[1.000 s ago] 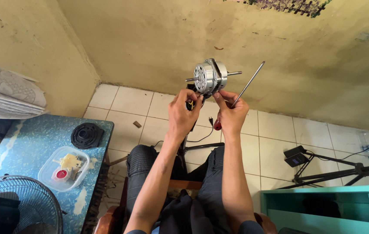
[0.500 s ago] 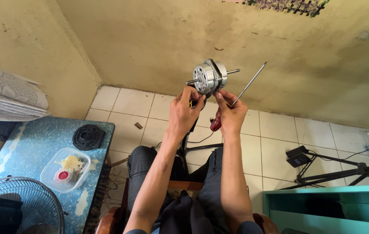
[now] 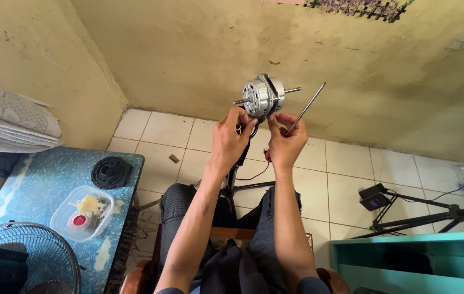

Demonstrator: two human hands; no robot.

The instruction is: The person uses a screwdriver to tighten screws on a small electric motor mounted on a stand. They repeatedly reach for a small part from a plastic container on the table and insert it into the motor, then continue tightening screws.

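In the head view, both arms reach up and away from the seated person's lap, and the two hands meet around a small silver fan motor (image 3: 263,96) held in the air in front of the yellowish wall (image 3: 199,49). The left hand (image 3: 231,140) is closed on the motor's underside, fingers curled up against its round ribbed body, with a thin metal shaft sticking out of the motor on each side. The right hand (image 3: 285,142) is closed on a screwdriver (image 3: 304,110), pinching its long thin shank between thumb and fingertips just right of the motor, so the shank slants up and to the right (a bit of red handle shows at the heel of the hand). Dark wires hang from below the motor between the two wrists, toward a black stand on the tiled floor (image 3: 352,185). To the near left, a blue speckled surface (image 3: 30,179) carries a black round ribbed part (image 3: 111,172), a clear plastic tub (image 3: 82,212) with small bits and a red cap inside, and, at the nearest corner, a wire fan guard (image 3: 22,258). Far right on the floor lies a black tripod (image 3: 422,215), and a teal shelf (image 3: 406,261) fills the near right corner.
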